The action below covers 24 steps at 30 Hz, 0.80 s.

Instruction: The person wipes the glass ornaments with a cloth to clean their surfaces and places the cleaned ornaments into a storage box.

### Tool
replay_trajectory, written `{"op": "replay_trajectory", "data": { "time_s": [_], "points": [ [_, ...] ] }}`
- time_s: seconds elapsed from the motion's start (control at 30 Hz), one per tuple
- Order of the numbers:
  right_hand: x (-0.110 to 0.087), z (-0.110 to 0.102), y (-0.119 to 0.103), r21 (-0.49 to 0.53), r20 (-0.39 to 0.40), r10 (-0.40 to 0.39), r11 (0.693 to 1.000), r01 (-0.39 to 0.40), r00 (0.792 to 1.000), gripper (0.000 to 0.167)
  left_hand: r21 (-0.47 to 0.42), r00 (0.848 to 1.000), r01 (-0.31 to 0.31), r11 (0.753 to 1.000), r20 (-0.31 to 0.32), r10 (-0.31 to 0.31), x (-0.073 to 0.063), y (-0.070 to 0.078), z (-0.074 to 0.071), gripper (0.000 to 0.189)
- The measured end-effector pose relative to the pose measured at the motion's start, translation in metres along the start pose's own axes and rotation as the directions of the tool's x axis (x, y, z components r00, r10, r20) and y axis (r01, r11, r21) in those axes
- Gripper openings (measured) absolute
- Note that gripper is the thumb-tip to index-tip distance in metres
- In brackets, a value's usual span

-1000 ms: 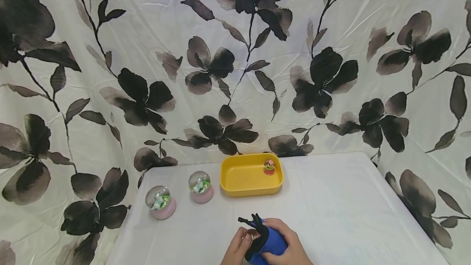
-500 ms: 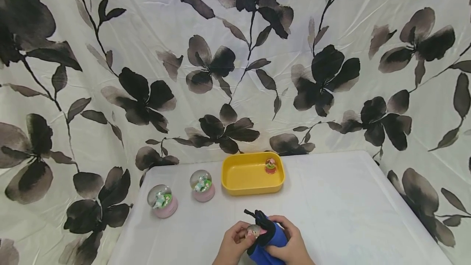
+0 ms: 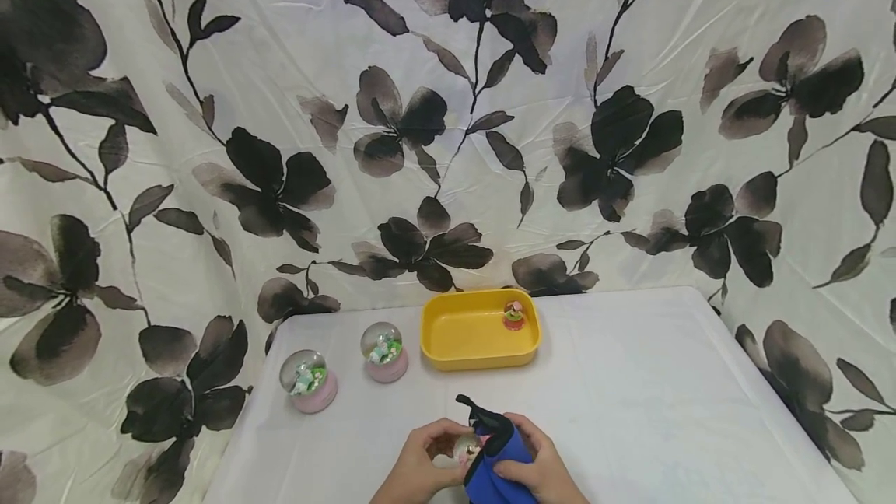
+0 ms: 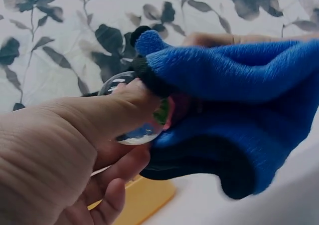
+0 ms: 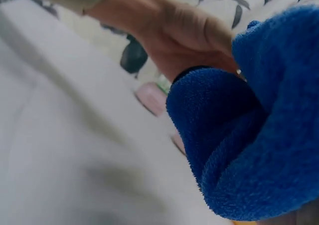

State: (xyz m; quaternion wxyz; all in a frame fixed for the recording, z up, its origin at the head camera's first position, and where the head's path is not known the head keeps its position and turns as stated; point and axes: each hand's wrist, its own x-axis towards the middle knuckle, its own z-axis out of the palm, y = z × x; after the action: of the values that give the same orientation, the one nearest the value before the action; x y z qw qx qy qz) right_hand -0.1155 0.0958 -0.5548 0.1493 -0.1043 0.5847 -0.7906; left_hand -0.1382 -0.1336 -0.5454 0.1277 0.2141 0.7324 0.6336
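Note:
In the head view my left hand (image 3: 423,461) holds a small snow globe (image 3: 465,449) by its clear dome, just in front of the yellow tray. The left wrist view shows the thumb (image 4: 127,103) lying across the dome, with green and pink of the globe (image 4: 162,112) beyond it. A fuzzy blue cloth (image 3: 500,469) with black edging is folded around the globe's pink base, which is mostly hidden. My right hand (image 3: 539,465) grips this cloth from the right, thumb on its near side. Blue folds (image 5: 249,135) fill much of the right wrist view.
A yellow tray (image 3: 448,362) stands at the table's back, a tiny red-based globe (image 3: 514,316) in its right end. Two bigger snow globes on pink bases stand left of it, one nearer the tray (image 3: 384,352), one further left (image 3: 309,381). Floral fabric (image 3: 420,123) hangs behind the white table (image 3: 665,411).
My left hand has shifted left and its fingers now sit round the dome from the left. The globe's dome shows more outside the cloth. The cloth's black edge has changed its folds.

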Motion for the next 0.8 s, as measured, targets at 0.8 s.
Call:
{"op": "replay_trajectory", "data": {
  "time_s": [0.8],
  "points": [
    [-0.006, 0.016, -0.006, -0.201, -0.116, 0.003, 0.979, -0.026, 0.993, 0.058, -0.008, 1.0, 0.027, 1.0, -0.015, -0.027, -0.003, -0.01, 0.005, 0.025]
  ]
}}
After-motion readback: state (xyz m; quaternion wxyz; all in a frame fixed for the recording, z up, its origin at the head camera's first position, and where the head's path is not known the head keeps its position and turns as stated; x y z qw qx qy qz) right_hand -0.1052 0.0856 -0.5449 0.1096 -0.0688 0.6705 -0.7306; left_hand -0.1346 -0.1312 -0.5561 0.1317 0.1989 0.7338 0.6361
